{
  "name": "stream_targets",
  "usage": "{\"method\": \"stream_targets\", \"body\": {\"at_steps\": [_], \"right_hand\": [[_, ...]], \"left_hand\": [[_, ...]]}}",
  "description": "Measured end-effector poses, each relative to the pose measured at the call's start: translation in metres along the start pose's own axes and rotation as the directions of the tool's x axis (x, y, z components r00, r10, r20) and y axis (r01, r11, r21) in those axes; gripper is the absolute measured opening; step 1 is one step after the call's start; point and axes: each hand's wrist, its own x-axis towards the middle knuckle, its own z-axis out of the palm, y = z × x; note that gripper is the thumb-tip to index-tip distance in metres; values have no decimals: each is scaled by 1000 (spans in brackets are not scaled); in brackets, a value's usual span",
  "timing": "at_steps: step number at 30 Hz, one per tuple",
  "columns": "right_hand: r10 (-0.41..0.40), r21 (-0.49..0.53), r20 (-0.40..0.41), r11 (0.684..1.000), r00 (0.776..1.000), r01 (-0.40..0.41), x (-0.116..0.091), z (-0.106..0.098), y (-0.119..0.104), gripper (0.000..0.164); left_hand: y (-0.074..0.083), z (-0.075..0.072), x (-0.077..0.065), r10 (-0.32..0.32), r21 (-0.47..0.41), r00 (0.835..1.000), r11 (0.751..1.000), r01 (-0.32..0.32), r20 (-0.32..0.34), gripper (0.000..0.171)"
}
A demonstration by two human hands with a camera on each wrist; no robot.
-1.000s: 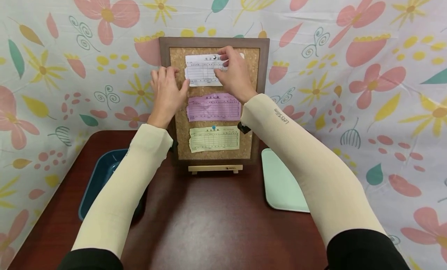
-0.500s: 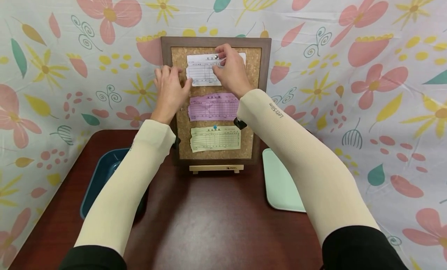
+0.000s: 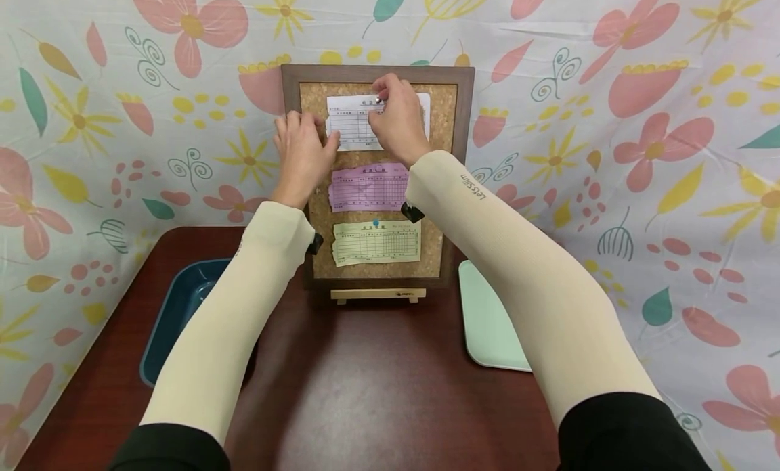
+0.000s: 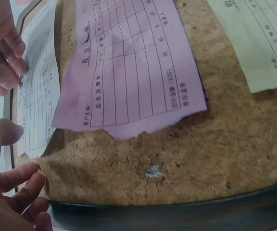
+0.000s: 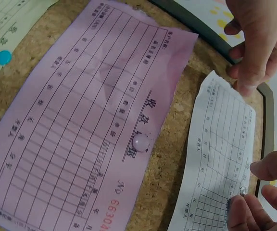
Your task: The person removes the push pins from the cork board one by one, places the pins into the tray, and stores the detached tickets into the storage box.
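Head view: L hand point(image 3: 303, 148), fingers apart, sat beside white slip point(image 3: 349, 127), prob. to steady it; R hand point(image 3: 400, 119) curved at its pin point(image 3: 378, 99), couldn't tell if fingers pinched.

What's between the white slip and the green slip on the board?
The pink slip, with bare cork above and below it, lies between the white slip and the green slip, as the head view shows.
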Motion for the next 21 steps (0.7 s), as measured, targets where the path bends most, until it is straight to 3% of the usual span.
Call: {"method": "stream_targets", "body": {"at_steps": [14, 21], "right_hand": [[-24, -68, 6, 997, 1000, 25, 6, -2, -2, 34], [-56, -109, -45, 993, 997, 51, 9, 0, -3, 27]], "left_hand": [[7, 4, 6, -46, -6, 999, 999, 46, 15, 33], [11, 6, 8, -32, -28, 999, 999, 31, -29, 24]]}}
